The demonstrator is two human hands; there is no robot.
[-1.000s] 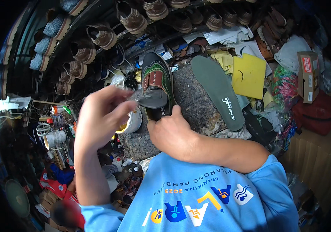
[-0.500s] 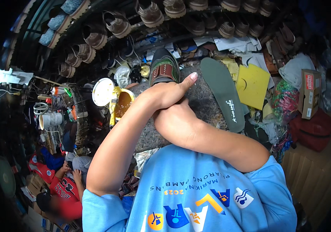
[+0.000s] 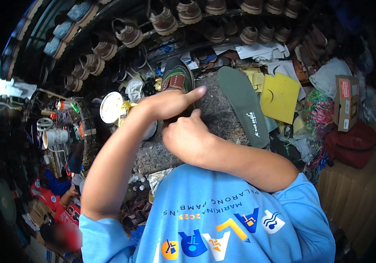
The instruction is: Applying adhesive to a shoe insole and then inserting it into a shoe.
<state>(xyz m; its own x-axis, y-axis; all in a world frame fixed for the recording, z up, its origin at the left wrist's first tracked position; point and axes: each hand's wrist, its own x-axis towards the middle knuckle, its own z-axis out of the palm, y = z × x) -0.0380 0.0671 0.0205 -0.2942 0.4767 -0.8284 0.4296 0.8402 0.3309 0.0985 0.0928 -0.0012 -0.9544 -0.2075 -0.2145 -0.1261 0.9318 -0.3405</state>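
Note:
A shoe point(image 3: 177, 78) with a black toe, green sides and a red-brown laced middle lies toe away from me on a dark, rough stone-like slab point(image 3: 214, 94). My left hand point(image 3: 166, 104) wraps over the shoe's rear part, its thumb stretched out to the right. Close below it, my right hand point(image 3: 186, 133) is closed at the heel end, thumb pointing up. Its fingertips and most of the heel are hidden. To the right, a dark green insole point(image 3: 244, 105) with white lettering rests on the slab, apart from both hands.
A white round lid point(image 3: 111, 107) and yellow-smeared pot stand left of my left forearm. Yellow sheets point(image 3: 284, 97), a cardboard box point(image 3: 347, 103) and a red bag point(image 3: 352, 144) lie right. Brown shoes point(image 3: 164, 19) line racks beyond. A person in red point(image 3: 67, 212) sits lower left.
My right hand has drawn back from under my left, so its knuckles and thumb now show. My left hand has shifted slightly and now covers more of the shoe. The whole view has moved a little.

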